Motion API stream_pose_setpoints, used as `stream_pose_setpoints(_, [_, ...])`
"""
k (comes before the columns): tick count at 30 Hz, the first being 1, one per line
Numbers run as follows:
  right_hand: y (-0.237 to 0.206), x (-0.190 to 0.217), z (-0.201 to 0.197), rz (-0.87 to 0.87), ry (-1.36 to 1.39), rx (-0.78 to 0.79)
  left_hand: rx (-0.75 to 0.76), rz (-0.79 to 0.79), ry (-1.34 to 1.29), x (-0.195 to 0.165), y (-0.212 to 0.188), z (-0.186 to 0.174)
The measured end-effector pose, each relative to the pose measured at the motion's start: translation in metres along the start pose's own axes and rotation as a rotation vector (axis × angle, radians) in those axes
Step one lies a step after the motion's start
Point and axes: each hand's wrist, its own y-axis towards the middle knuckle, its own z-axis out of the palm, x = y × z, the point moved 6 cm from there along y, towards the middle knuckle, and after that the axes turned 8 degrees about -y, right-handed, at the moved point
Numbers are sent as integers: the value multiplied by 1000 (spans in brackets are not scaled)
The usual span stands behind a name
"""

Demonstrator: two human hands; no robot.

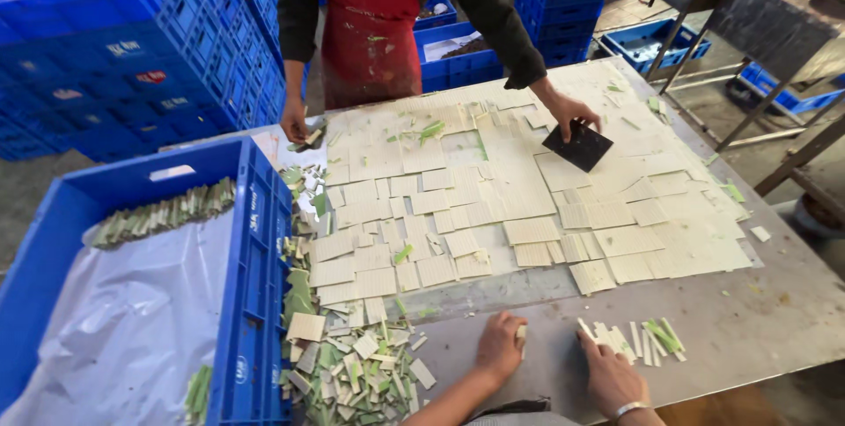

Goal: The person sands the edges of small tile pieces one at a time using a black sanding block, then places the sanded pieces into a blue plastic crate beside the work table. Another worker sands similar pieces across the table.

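Observation:
My left hand (500, 347) rests on the grey metal table (757, 320) near its front edge, fingers curled around a small pale strip piece (521, 332). My right hand (609, 375), with a bracelet at the wrist, touches a little pile of pale and green strips (641, 338) just to its right. Cream ribbed sheets (519, 197) cover most of the table beyond my hands. Across the table a person in a red apron (368, 21) presses a black flat scraper (577, 146) on the sheets with one hand; the other hand (294, 120) rests at the far left edge.
A blue crate (255, 250) lined with clear plastic stands at my left, holding a row of green-cream strips (163, 213). Broken offcuts (352, 360) lie heaped beside it. Stacked blue crates (132, 47) stand behind, and a metal frame (775, 12) at right.

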Motion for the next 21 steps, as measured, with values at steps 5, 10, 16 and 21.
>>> stream_pose_setpoints(5, [-8, -17, 12, -71, 50, -63, 160, 285, 104, 10, -15, -17])
stream_pose_setpoints(10, [-30, -17, 10, 51, 148, 91, 366, 252, 160, 24, -21, -2])
stream_pose_setpoints(16, [-36, 22, -18, -69, 216, -27, 102, 210, 146, 7, -30, -6])
stream_pose_setpoints(21, [-34, 29, -27, -38, 159, 10, 144, 275, 132, 11, -28, -7])
